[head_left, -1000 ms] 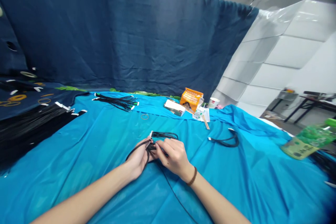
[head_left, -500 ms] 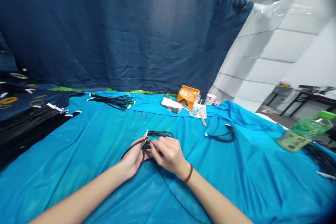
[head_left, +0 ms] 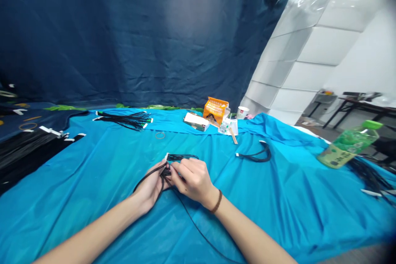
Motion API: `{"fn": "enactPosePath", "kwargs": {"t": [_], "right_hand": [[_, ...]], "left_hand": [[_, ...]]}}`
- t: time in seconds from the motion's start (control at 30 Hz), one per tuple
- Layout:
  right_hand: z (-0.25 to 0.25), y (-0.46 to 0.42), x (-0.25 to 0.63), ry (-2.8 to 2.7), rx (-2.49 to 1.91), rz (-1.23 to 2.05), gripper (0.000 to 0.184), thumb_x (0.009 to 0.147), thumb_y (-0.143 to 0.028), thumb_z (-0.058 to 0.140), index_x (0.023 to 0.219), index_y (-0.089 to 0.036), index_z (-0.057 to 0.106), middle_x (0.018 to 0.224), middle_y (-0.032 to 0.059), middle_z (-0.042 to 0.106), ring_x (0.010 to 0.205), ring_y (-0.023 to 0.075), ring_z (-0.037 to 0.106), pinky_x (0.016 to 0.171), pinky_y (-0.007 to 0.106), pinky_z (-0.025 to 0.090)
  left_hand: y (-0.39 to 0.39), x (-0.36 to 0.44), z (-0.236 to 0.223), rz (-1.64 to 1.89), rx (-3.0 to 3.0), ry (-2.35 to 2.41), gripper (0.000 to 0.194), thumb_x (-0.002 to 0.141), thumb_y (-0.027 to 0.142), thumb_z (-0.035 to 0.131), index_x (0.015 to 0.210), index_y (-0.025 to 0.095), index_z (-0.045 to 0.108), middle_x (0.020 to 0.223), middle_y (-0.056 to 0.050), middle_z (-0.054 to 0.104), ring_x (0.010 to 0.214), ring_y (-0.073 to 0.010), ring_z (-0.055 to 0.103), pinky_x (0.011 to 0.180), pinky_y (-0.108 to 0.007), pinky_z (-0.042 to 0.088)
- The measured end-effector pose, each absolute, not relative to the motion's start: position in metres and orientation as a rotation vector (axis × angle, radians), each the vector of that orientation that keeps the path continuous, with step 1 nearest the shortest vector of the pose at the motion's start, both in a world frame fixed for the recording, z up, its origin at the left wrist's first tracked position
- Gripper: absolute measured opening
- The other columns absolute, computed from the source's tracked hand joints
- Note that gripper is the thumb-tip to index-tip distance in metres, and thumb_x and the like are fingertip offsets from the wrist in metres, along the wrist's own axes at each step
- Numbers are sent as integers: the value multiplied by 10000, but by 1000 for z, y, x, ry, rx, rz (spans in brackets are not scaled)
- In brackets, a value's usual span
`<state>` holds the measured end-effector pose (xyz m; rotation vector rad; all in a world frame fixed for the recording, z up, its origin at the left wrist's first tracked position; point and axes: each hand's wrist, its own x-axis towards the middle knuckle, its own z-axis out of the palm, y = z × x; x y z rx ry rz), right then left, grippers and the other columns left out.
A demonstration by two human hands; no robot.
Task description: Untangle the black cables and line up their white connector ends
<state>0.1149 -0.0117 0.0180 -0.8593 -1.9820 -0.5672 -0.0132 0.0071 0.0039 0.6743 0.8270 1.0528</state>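
At the middle of the blue-covered bench [head_left: 102, 165], both hands meet on a black cable bundle [head_left: 182, 157]: the left hand [head_left: 151, 187] cups it, with a white connector [head_left: 167, 157] poking up by the fingertips, and the right hand [head_left: 193, 179] pinches narrowly beside it. The knuckles hide the contact, so whether that pinch takes one wire or several I cannot tell. Since a second ago the view has swung slightly right, yet both hands keep the same hold, which suggests fine finger work on the spot rather than carrying. From under the right hand a thin wire [head_left: 198, 229] trails towards five o'clock, where it could snag on the forearm

Reckoning from the hands, a looped cable [head_left: 264, 157] lies between two and three o'clock, with a stretch of cloth separating them; a bottle [head_left: 349, 145] tilts farther out near three. The bench's edge runs off around four. A cable pile [head_left: 21, 152] bounds nine o'clock, and a white-topped box [head_left: 196, 121] sits at one, leaving moderate room for sideways movement
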Motion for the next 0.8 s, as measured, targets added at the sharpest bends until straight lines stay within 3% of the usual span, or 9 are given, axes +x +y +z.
{"fn": "enactPosePath", "kwargs": {"t": [0.8], "right_hand": [[13,-11,114,-2011,-867,-505,196,838,-176,451,680,-159,566,507,-23,443,475,96,389,501,251,284]], "left_hand": [[5,-13,6,1092,522,826,123,807,155,438,718,154,522,582,-4,623,519,-103,577,561,-246,498]]}}
